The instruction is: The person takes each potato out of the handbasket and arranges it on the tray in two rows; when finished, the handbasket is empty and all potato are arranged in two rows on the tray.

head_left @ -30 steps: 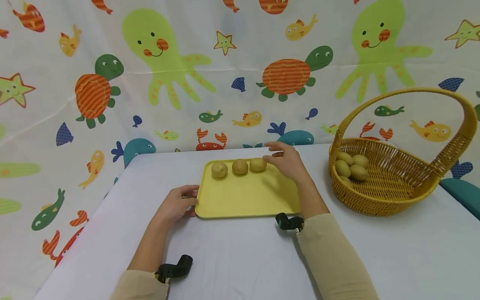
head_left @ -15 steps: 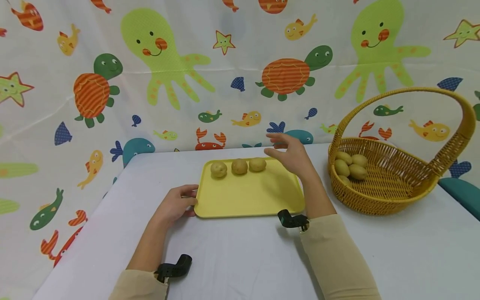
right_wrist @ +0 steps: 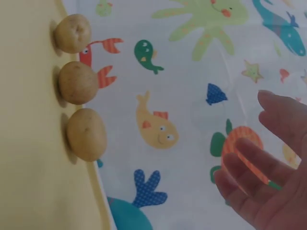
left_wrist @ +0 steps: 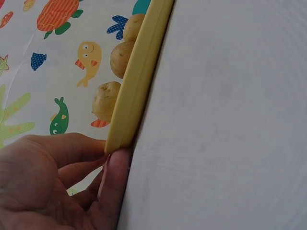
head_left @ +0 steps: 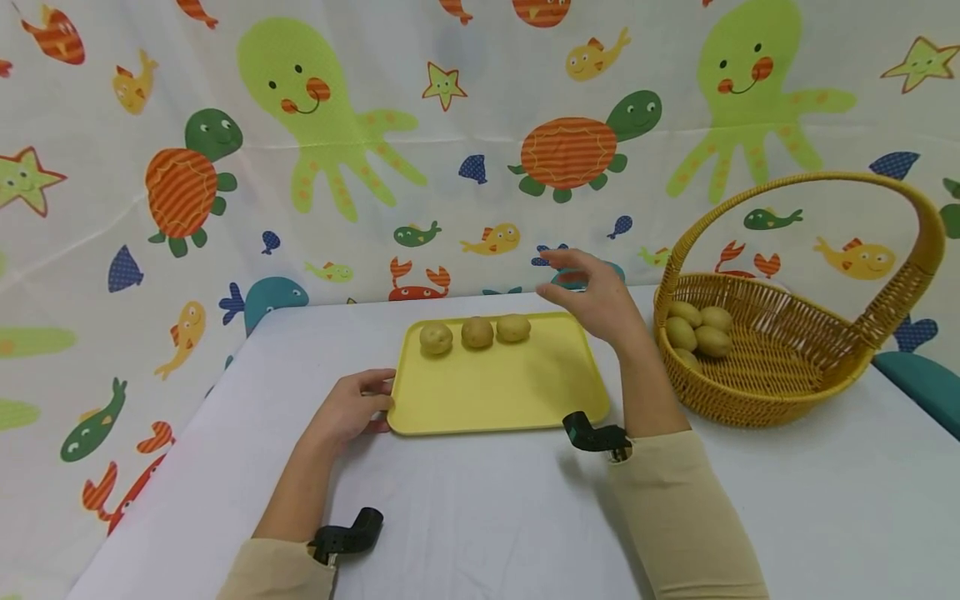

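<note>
A yellow tray (head_left: 495,383) lies on the white table, with three potatoes in a row along its far side: a left one (head_left: 436,338), a middle one (head_left: 477,332) and a right one (head_left: 513,327). My left hand (head_left: 356,407) holds the tray's left edge; in the left wrist view its fingers (left_wrist: 115,170) pinch the rim at a corner. Raised over the tray's far right part, my right hand (head_left: 596,292) has its fingers spread and nothing in them. In the right wrist view that hand (right_wrist: 273,167) is apart from the potatoes.
To the right of the tray stands a wicker basket (head_left: 780,404) with a tall arched handle (head_left: 810,179). Several potatoes (head_left: 697,329) lie in its left part. A curtain (head_left: 480,192) printed with sea animals hangs behind the table (head_left: 480,517).
My right hand has risen and moved right, away from the rightmost potato, its fingers spreading wider. The left hand stays at the tray's edge, and the potatoes keep their places.
</note>
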Available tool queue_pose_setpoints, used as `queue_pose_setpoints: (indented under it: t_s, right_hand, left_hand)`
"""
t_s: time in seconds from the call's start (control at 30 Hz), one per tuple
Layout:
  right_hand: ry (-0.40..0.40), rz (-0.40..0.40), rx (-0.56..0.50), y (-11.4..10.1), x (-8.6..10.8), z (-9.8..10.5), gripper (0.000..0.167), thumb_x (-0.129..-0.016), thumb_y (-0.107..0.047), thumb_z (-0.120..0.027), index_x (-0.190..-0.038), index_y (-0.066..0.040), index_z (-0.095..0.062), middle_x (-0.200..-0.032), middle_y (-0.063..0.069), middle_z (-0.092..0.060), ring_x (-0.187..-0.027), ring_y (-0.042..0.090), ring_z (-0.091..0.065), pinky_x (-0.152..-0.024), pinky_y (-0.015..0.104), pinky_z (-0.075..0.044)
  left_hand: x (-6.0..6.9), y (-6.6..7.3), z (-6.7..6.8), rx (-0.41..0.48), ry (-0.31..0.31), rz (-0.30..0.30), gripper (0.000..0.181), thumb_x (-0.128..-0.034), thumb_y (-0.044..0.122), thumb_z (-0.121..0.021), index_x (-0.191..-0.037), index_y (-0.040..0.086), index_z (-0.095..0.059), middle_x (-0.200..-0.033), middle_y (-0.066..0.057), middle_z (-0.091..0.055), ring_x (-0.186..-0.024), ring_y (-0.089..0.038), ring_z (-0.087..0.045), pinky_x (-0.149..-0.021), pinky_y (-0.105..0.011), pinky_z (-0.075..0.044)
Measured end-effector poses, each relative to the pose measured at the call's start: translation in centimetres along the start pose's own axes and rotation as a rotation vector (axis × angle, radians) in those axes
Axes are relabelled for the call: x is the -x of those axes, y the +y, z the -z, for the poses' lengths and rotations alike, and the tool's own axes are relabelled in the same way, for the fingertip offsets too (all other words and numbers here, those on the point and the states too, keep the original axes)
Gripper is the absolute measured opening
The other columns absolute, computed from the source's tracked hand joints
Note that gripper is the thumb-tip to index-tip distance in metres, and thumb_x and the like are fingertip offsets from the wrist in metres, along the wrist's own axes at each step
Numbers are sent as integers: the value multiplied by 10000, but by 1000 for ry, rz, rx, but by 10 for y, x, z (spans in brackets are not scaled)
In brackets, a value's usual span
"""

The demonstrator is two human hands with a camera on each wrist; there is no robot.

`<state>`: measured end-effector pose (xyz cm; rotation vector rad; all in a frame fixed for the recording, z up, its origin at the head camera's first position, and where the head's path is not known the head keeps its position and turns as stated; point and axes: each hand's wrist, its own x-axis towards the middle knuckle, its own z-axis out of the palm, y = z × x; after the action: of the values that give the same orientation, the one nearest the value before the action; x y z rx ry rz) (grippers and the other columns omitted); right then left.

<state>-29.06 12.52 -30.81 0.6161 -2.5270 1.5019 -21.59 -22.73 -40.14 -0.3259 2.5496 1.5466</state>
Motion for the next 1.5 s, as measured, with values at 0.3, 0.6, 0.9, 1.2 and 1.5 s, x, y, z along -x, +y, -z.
queue_pose_setpoints:
  t_s: [0.3,0.6,0.9,1.2,1.5]
  right_hand:
    - [41,19,0,-9,6,9,534,-969,-295,-727,-1473,-199,-577,-1497,83,-568,-1337,323,-549,-1067,552,-499]
    - [70,41,24,-20,17,19,550,-960,-296,-739,-1478,-205,-575,-1496,93,-568,-1324,335,-567,-1060,548,-508]
    - [106,59,81,-28,27,33,542,-967,-282,-727,-1480,-202,-575,-1497,103,-570,-1319,343,-579,-1020,549,-525]
    - [127,69,80,-33,39,46,556,-969,-262,-727,-1495,-193,-561,-1534,84,-536,-1360,329,-535,-1123,570,-457]
    - [164,72,110,-36,44,53,546,-973,-257,-721,-1489,-171,-565,-1546,85,-523,-1369,341,-523,-1121,575,-458]
  left_hand:
    - [2,1,-1,-5,3,-3,554,-970,50,-607,-1513,44,-498,-1335,-200,-541,-1011,-256,-621,-731,-284,-625]
    - [2,2,0,-4,-1,0,552,-973,56,-604,-1514,53,-498,-1336,-193,-545,-1011,-256,-616,-730,-273,-623]
    - [1,2,0,-4,0,2,556,-969,58,-603,-1515,51,-496,-1331,-191,-548,-1008,-259,-621,-730,-270,-623]
    - [2,2,-1,-5,-8,-6,559,-968,56,-606,-1515,43,-493,-1328,-197,-547,-997,-253,-622,-720,-269,-622]
    - [3,1,1,0,-13,-13,563,-962,45,-597,-1515,36,-491,-1325,-198,-536,-999,-252,-621,-728,-279,-623]
